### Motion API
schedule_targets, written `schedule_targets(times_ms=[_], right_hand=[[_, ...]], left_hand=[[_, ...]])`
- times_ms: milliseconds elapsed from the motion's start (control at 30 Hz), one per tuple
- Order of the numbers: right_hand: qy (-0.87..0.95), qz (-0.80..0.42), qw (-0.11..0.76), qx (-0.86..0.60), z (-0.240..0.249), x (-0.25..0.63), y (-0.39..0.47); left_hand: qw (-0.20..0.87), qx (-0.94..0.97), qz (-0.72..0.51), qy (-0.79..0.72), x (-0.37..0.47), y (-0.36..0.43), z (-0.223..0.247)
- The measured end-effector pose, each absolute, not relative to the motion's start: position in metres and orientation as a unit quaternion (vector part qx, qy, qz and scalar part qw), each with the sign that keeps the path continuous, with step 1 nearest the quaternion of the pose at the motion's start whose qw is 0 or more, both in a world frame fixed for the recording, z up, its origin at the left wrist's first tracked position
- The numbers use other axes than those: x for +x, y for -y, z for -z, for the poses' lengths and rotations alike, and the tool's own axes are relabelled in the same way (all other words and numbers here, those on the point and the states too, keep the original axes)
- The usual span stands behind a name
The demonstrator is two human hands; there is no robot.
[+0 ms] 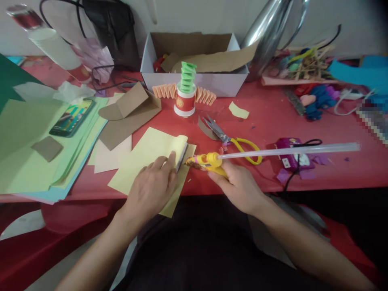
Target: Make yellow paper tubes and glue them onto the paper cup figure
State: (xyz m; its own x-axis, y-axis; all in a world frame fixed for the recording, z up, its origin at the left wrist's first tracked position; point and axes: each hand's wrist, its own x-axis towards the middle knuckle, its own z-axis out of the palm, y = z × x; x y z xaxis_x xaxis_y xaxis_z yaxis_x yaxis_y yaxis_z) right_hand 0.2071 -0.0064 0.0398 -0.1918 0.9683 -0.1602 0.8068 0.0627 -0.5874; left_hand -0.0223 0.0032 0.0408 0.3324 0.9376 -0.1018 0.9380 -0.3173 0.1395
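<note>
My left hand (156, 180) presses on a sheet of yellow paper (147, 147), its fingers bent and its thumb along the folded right edge. A pale strip shows under that fold. Beneath lies another yellow sheet (174, 200). My right hand (239, 182) is closed around a yellow glue gun (209, 160), whose nozzle points left, close to the folded edge. A long clear glue stick (291, 151) sticks out of its back. Behind it lie scissors with yellow handles (230, 141). Farther back stands a red and white paper cup (185, 103) with green and orange folded paper strips attached.
A white box (194, 84) holds cardboard behind the cup. Coloured paper sheets (27, 161) and a phone (72, 117) lie at left, near folded brown cardboard (130, 117). A purple power socket (294, 155) with a black cord sits at right. A metal jug (266, 36) stands behind.
</note>
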Motion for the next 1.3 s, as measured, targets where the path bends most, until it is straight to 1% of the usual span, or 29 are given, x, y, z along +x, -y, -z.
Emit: schedule_targets(times_ms=[133, 333, 533, 633, 767, 900, 1033, 1100, 1167, 1233, 1300], right_hand=[[0.716, -0.278, 0.152, -0.622, -0.039, 0.208, 0.003], [0.729, -0.276, 0.129, -0.613, -0.042, 0.207, 0.004], [0.703, -0.275, 0.185, -0.629, -0.036, 0.215, -0.026], [0.695, -0.262, 0.195, -0.64, -0.035, 0.216, -0.034], [0.704, -0.25, 0.183, -0.639, -0.036, 0.215, -0.023], [0.723, -0.241, 0.139, -0.633, -0.036, 0.209, 0.005], [0.764, -0.262, 0.171, -0.565, -0.034, 0.205, 0.027], [0.755, -0.272, 0.164, -0.574, -0.032, 0.206, 0.026], [0.72, -0.286, 0.153, -0.614, -0.031, 0.21, 0.018], [0.684, -0.307, 0.184, -0.636, -0.032, 0.216, 0.007], [0.654, -0.345, 0.249, -0.626, -0.035, 0.225, -0.004]], left_hand=[[0.081, 0.813, -0.003, -0.577, -0.023, -0.003, -0.041], [0.087, 0.813, -0.009, -0.576, -0.023, -0.003, -0.04], [0.082, 0.809, -0.003, -0.582, -0.022, -0.003, -0.04], [0.082, 0.809, -0.002, -0.582, -0.022, -0.003, -0.04], [0.078, 0.81, -0.002, -0.581, -0.022, -0.003, -0.04], [0.069, 0.816, 0.002, -0.574, -0.022, -0.003, -0.039], [0.073, 0.815, -0.004, -0.574, -0.022, -0.003, -0.039], [0.074, 0.815, -0.004, -0.575, -0.022, -0.003, -0.04], [0.072, 0.816, -0.001, -0.574, -0.022, -0.003, -0.039], [0.066, 0.815, 0.0, -0.575, -0.022, -0.003, -0.039], [0.062, 0.814, -0.005, -0.577, -0.024, -0.003, -0.038]])
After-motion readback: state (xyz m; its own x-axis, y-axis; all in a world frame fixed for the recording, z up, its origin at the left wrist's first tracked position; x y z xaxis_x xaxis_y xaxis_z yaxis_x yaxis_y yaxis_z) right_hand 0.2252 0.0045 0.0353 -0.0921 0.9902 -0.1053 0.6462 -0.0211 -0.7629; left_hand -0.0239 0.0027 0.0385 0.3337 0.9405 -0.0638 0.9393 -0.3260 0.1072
